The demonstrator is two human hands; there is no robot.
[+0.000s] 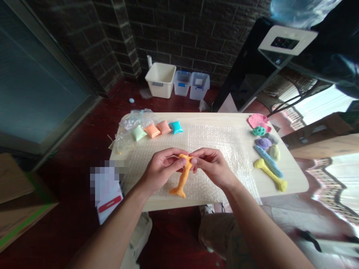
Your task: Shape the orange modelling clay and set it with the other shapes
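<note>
An orange bone-shaped piece of modelling clay point(183, 178) hangs from my fingers above bubble wrap point(224, 149), its forked lower end pointing toward me. My left hand point(162, 169) pinches the upper end from the left, thumb in front. From the right, my right hand point(211, 165) pinches the same end between thumb and fingers. Behind my hands lie small clay packets in a row: pale green point(138, 133), orange point(152, 130), salmon point(164, 127) and blue point(176, 127). A yellow clay bone point(270, 175) rests on the table's right side.
Beside the yellow bone lie a blue clay strip point(268, 160), a purple lump point(263, 143), a green piece point(258, 130) and a pink piece point(258, 121). Clear plastic bags point(137, 119) sit at the table's back left. Bins point(161, 80) stand on the floor by the wall.
</note>
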